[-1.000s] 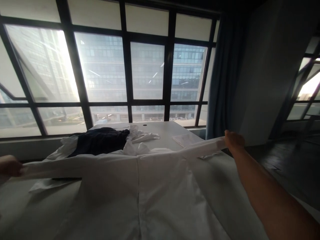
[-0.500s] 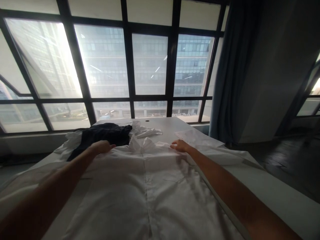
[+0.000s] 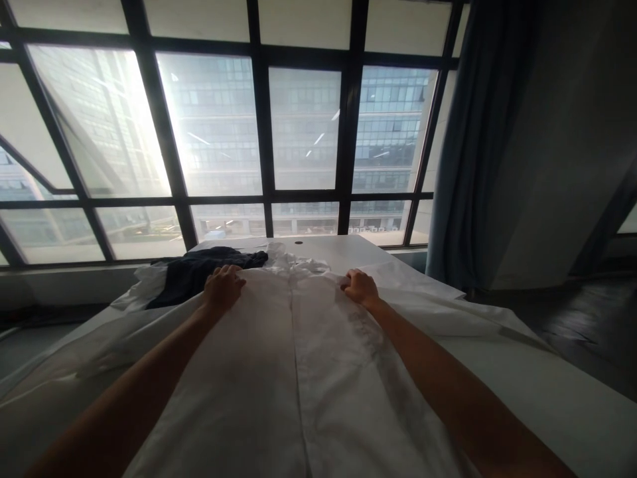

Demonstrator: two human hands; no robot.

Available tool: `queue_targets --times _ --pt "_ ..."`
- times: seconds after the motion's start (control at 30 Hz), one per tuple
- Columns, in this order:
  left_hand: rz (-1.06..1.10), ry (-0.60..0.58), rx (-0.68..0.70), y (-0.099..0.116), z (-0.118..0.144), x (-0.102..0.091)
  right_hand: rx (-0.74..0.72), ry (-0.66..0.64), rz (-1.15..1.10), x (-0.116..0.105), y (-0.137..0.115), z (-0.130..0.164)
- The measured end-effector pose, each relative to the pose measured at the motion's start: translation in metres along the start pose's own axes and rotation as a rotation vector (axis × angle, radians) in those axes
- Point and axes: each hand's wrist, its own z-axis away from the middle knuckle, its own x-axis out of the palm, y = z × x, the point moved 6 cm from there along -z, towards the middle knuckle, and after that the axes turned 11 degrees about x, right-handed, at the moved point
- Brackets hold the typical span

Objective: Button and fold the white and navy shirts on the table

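The white shirt (image 3: 293, 372) lies flat and face up on the counter (image 3: 547, 398), its top end far from me. My left hand (image 3: 222, 287) and right hand (image 3: 359, 287) each have a closed grip on a shoulder. I should pull both sides evenly, so the cloth stays smooth and clear of the dark clothes (image 3: 199, 269) just beside my left hand.

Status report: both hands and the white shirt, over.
Left hand and right hand gripping shoulders of white button-up shirt, flat on white table. Dark crumpled garment beyond left hand.
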Motion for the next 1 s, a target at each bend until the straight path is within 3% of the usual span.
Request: queue_targets --times 0.1,0.17,0.27,0.33,0.4,0.53,0.67,0.73,0.8,0.87,1.0 --pt "-0.082 -0.062 0.016 0.016 0.009 0.018 0.003 0.046 0.103 0.013 -0.009 0.013" --pt "-0.029 -0.142 0.144 0.031 0.018 0.036 -0.061 0.002 0.112 0.024 -0.015 0.024" --pt "0.09 -0.339 0.296 0.042 0.039 0.066 -0.035 -0.184 0.11 0.042 -0.005 0.035" --pt "0.148 -0.466 0.278 0.04 0.052 0.084 0.057 -0.359 0.108 0.055 0.011 0.042" --pt "0.179 -0.52 0.231 0.037 0.062 0.095 0.101 -0.457 0.087 0.063 0.024 0.046" --pt "0.17 -0.514 0.155 0.041 0.072 0.101 0.045 -0.436 0.059 0.068 0.03 0.046" --pt "0.186 -0.509 0.157 0.044 0.073 0.091 0.009 -0.434 0.032 0.06 0.034 0.031" --pt "0.192 -0.439 0.193 0.028 0.069 0.078 0.005 -0.351 -0.007 0.043 0.052 0.017" --pt "0.161 -0.327 0.21 -0.007 0.067 0.058 0.077 -0.217 0.001 0.02 0.088 0.003" --pt "0.106 -0.272 0.192 -0.058 0.071 0.041 0.234 -0.1 0.107 -0.003 0.141 -0.007" --pt "0.102 -0.312 0.036 -0.171 0.096 0.016 0.387 -0.165 0.262 -0.025 0.23 -0.007"
